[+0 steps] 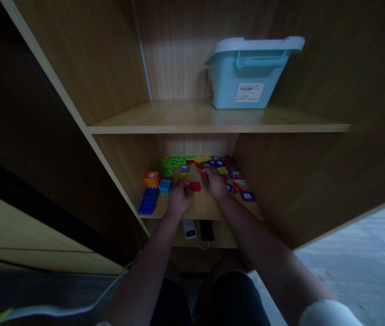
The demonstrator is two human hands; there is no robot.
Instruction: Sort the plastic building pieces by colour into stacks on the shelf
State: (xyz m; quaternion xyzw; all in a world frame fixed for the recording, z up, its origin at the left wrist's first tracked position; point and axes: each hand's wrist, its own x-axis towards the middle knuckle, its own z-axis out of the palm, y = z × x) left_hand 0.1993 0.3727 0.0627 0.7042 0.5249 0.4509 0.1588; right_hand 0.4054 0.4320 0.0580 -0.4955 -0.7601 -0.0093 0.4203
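My left hand (180, 199) is closed on a red plastic building piece (195, 186), just above the middle of the lower shelf. To its right, my right hand (214, 183) pinches another small red piece (203, 172), mostly hidden by the fingers. Beyond my left hand lie a yellow piece (185, 175) and a grey piece (185, 168). Stacked orange pieces (151, 179), light blue pieces (164, 185) and dark blue pieces (148, 201) stand along the left side. Green pieces (170, 165) fill the back left. Purple pieces (247, 196) lie among mixed colours on the right.
Above my hands runs the upper shelf (179, 122), bearing a light blue lidded storage box (224, 86). Under the lower shelf (202, 209) lie a white power bank (189, 229) and a dark phone-like device (207, 231), with a white cable. Cabinet walls close in both sides.
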